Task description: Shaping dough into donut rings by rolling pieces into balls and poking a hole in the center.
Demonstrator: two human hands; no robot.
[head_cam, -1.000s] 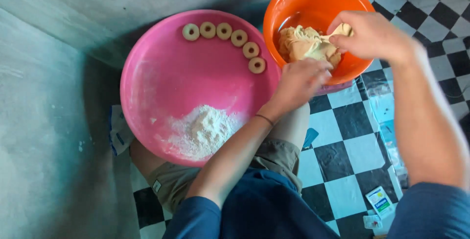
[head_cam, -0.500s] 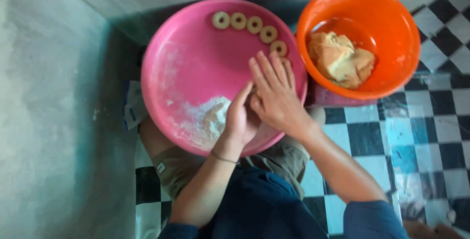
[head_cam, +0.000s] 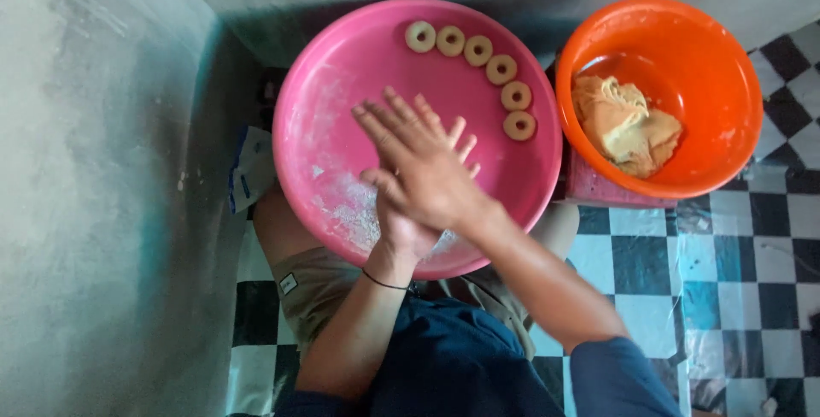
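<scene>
Head view, single frame. I see both hands over the pink basin (head_cam: 325, 126), which rests on the person's lap. The right hand (head_cam: 427, 169) lies flat on top of the left hand (head_cam: 401, 220), palms pressed together, fingers straight and fanned out toward the far rim. The left hand is mostly covered; only its heel, wrist and some fingertips show past the right hand's edge. A thin dark band sits on the left wrist. I cannot tell whether anything is held between the palms: nothing shows at the edges.

Beneath and just to the near-left of the hands lies a patch of white flour (head_cam: 354, 212), dusted thinly across the basin floor. Along the far-right inner wall of the basin runs a curved row of six dough rings (head_cam: 500, 68), each touching or nearly touching the next. The nearest ring lies near the right hand's fingertips, apart from them.

To the right of the pink basin, just beside it, stands the orange basin (head_cam: 709, 58), holding a pale yellow lump of dough (head_cam: 628, 126), well apart from both hands.

Floor: black-and-white checkered tile (head_cam: 726, 272). Grey wall on the left.
</scene>
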